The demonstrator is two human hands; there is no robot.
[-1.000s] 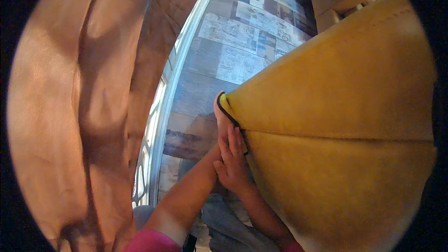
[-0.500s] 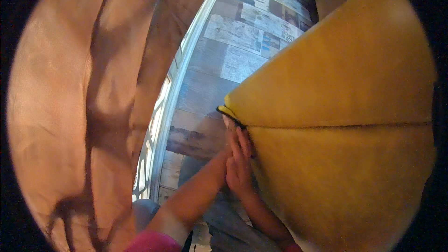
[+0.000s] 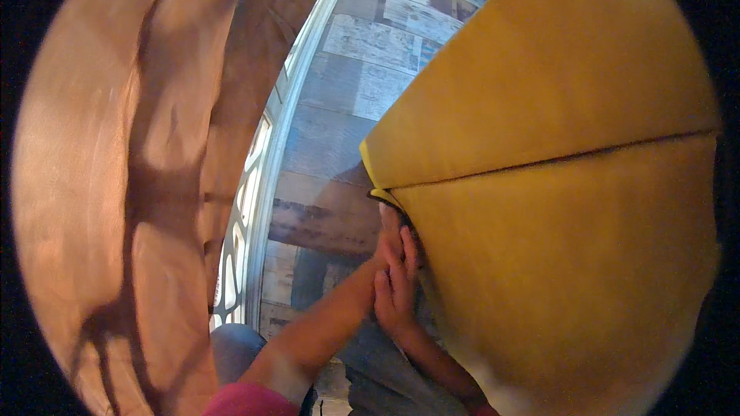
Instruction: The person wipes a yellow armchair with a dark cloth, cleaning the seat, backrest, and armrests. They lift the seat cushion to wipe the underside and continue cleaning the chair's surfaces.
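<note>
A large yellow padded piece (image 3: pixel 539 262) with a dark seam fills the right side, its pointed corner facing left. At that corner, a small dark-edged flap (image 3: pixel 383 196) stands out from the side. My left hand (image 3: pixel 390 225) reaches up to the flap; its fingers are hidden behind the yellow edge, so their grip does not show. Just below it is my right hand (image 3: pixel 395 296), fingers stretched upward along the yellow side and close against my left wrist. Nothing shows in the right hand.
Patchwork wood-look planks (image 3: pixel 339 100) run beneath my arms. To the left, brown sheet-like material (image 3: pixel 85 185) hangs in folds with shadows across it. A pale frame with cut-out openings (image 3: pixel 247 208) stands between the two. My knee (image 3: pixel 235 347) shows at the bottom.
The yellow piece's corner and seam have shifted in view, the seam now slanting up to the right. Both hands sit slightly lower at the flap, and the right fingers are bent a little differently.
</note>
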